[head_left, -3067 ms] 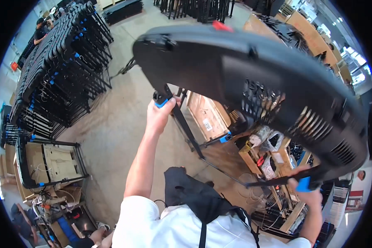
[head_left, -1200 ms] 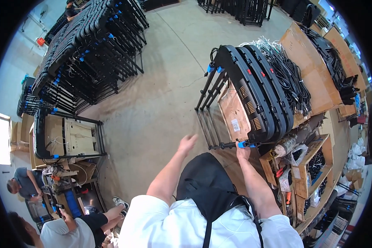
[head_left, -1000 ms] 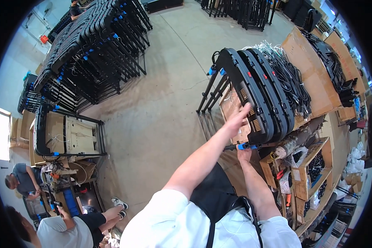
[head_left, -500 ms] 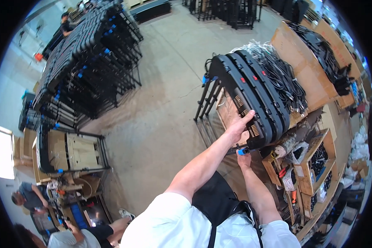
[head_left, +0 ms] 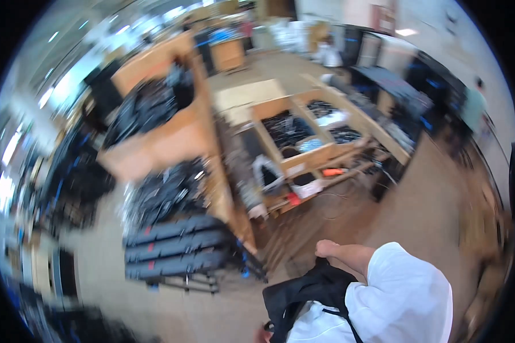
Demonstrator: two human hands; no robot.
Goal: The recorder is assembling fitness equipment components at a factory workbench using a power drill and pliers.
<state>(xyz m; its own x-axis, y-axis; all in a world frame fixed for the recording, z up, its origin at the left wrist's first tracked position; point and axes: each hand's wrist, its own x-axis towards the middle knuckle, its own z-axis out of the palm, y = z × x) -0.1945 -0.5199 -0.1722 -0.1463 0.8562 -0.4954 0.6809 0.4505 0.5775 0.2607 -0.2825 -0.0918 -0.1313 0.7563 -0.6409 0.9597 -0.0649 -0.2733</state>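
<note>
The picture is blurred by motion. My right forearm (head_left: 346,256) comes bare out of a white sleeve (head_left: 403,291) at the lower right and bends across my chest. Its end rests against the black apron (head_left: 309,291), and I cannot tell the fingers' state. A sliver of skin (head_left: 262,332) at the bottom edge may be my left hand; it is too small to read. Neither hand touches the stack of black folded frames (head_left: 174,249), which stands on the floor to the lower left.
A wooden bin (head_left: 154,143) heaped with black parts stands behind the stack. A wooden workbench (head_left: 303,157) with open compartments sits at centre, with an orange tool (head_left: 333,171) on its shelf. More dark racks (head_left: 77,177) line the left; the bare floor (head_left: 418,194) is on the right.
My left hand has let go of the frame stack and both arms have dropped toward my body. The view has swung round, so the stack now lies at lower left.
</note>
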